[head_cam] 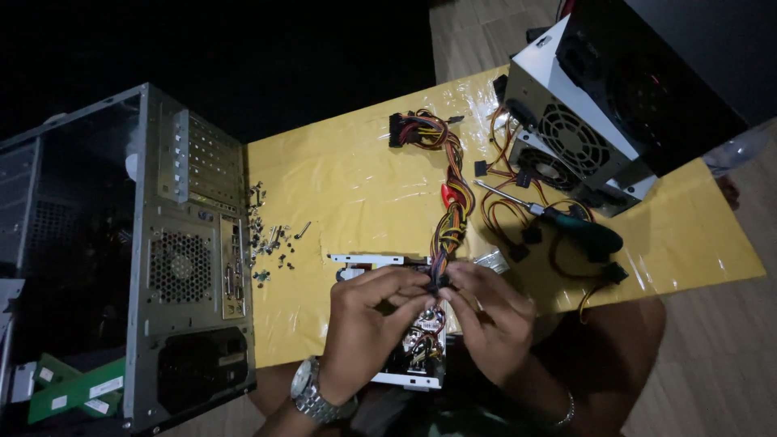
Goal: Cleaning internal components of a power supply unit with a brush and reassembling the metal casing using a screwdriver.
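Looking down from the head camera, the left hand [368, 320] and the right hand [486, 320] meet at the near edge of the desk [348, 186], which is covered in glossy yellow sheet. Both hands pinch the same bundle of coloured wires [453, 202] where it enters an opened power supply unit [417, 344] that sits at the near edge, partly over the person's lap; each grip is narrow, fingertips closed on the wires, the two hands touching or nearly so. A metal watch [312, 394] sits on the left wrist and a thin bracelet [566, 410] on the right. The bundle runs away from the hands toward the far edge, ending in a black connector [396, 128]. To its right lies a screwdriver [558, 217] with a dark green handle, resting among loose orange and black cables. At the far right corner stand two more power supplies [583, 137], stacked, their fan grilles facing the person. Near the left edge lies a scatter of small screws [271, 235], and just beyond that edge stands an open computer case [162, 259] with green circuit boards [77, 388] beside it.
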